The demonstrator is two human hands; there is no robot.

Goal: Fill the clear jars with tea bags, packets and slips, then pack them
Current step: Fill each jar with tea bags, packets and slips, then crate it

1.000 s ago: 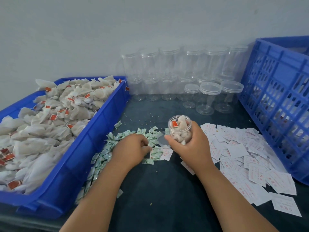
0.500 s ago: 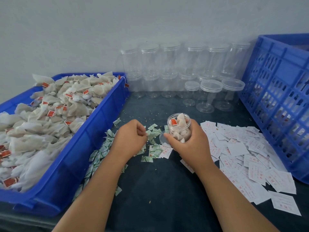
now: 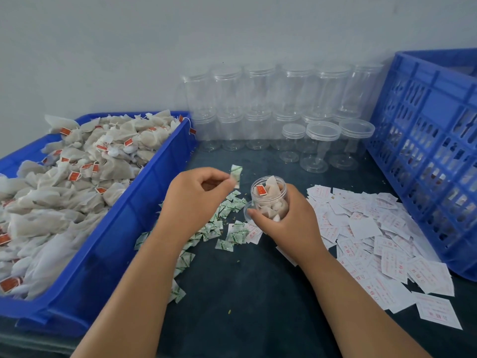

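Left hand [image 3: 198, 195] lifted green-white packet [image 3: 236, 174], open jar [image 3: 269, 196] tea-bag-filled

A tray [image 3: 116, 228] sits on the left of the surface [image 3: 245, 306], heaped with tea bags [image 3: 77, 177]. Right of it, near the middle, packets [image 3: 232, 233] lie scattered. Further right, slips [image 3: 374, 228] spread toward a crate [image 3: 426, 151] at the right edge. Empty jars [image 3: 258, 112] stand along the back by the wall, stacked in two tiers, with three more in front of them, nearer the crate. Above the scattered pile, the left grip [image 3: 193, 200] pinches a single packet [image 3: 236, 174], just left of a jar [image 3: 269, 200] held in the right grip [image 3: 286, 223]. Tea bags fill that jar. What may be a lid [image 3: 247, 211] lies on the surface beneath it, mostly hidden.
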